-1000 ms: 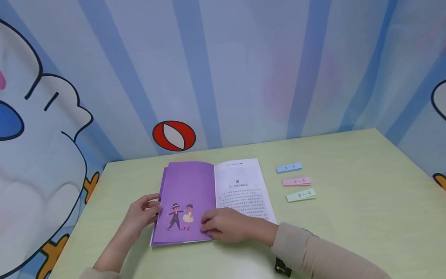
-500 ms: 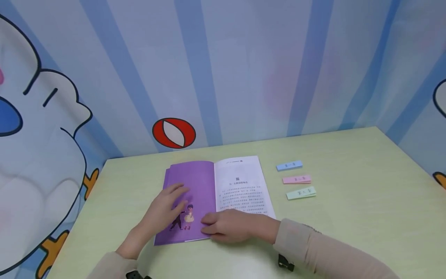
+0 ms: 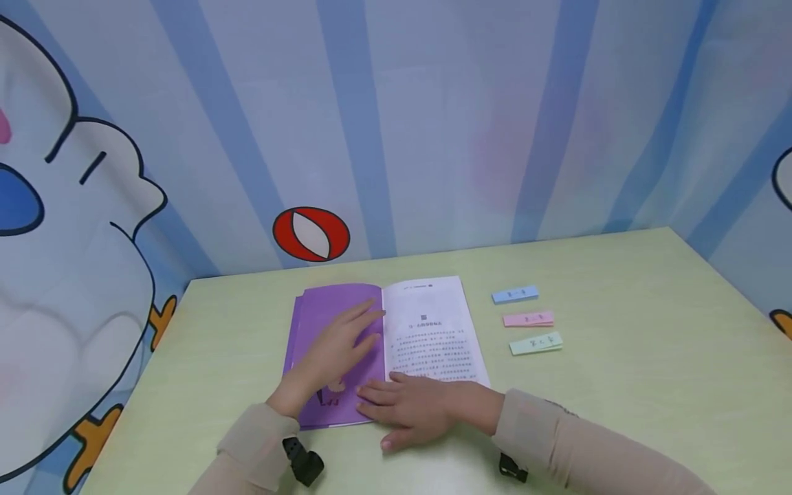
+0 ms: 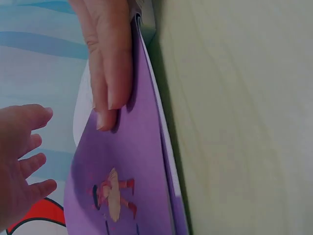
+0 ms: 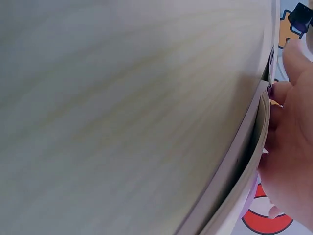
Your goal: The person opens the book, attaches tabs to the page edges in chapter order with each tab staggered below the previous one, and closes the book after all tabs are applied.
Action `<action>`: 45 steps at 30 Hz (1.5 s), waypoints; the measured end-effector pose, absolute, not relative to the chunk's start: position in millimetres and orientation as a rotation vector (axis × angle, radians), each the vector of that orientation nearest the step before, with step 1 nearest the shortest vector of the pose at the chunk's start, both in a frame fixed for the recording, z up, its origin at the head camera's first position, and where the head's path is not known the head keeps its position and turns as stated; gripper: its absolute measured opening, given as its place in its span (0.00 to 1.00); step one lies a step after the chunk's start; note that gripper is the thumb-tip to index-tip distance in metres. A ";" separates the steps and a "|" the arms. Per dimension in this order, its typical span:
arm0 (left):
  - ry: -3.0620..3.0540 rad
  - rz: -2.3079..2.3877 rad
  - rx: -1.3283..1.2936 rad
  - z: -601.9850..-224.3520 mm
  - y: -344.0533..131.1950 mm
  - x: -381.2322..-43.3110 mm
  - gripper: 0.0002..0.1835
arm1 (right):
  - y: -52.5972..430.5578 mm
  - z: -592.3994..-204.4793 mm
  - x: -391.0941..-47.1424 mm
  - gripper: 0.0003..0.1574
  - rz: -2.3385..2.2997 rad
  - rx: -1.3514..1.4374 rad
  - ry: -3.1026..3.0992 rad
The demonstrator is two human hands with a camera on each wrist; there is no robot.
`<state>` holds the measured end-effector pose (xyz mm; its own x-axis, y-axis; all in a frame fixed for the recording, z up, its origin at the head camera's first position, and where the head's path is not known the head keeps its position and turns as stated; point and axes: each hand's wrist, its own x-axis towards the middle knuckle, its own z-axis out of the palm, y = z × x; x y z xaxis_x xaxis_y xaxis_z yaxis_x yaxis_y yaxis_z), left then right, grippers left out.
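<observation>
A book [image 3: 427, 330] lies spread on the table, a purple page [image 3: 318, 306] with drawn figures on its left and a printed white page on its right. My left hand [image 3: 334, 349] is over the purple page, fingers extended toward the centre fold. The left wrist view shows that hand [image 4: 22, 161] with fingers apart and nothing held. My right hand [image 3: 421, 409] rests palm down across the lower fold, fingers straight on the purple page. From the right wrist view, the right hand [image 5: 291, 132] lies over the book's lower edge [image 5: 230, 171].
Right of the book are three folded paper strips with handwriting: blue [image 3: 515, 295], pink [image 3: 529, 319] and green [image 3: 535, 343]. The pale green table [image 3: 650, 330] meets a striped cartoon backdrop [image 3: 433, 137] behind. Black devices [image 3: 303, 462] sit near both cuffs.
My left hand has left the book's left edge and moved right over the purple page toward the fold. My right hand has stayed at the lower fold, its fingers and thumb now more spread.
</observation>
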<state>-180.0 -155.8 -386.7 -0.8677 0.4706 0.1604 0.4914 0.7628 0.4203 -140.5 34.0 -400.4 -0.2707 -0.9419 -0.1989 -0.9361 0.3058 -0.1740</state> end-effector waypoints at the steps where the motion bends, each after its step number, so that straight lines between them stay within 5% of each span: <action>1: -2.909 -0.709 -0.798 -388.8 -154.1 -183.0 0.23 | 33.8 -400.9 -140.3 0.40 -0.042 -1.700 2.305; 17: -3.104 -0.702 -0.840 -412.5 -154.0 -216.7 0.30 | 31.5 -405.7 -141.8 0.41 -0.142 -1.634 2.277; 38: -3.213 -0.728 -0.833 -403.2 -152.4 -205.0 0.32 | 23.6 -394.6 -141.4 0.40 -0.089 -1.540 2.196; 45: -3.259 -0.806 -0.912 -400.7 -154.6 -211.7 0.51 | 25.9 -391.3 -144.6 0.40 -0.077 -1.522 2.183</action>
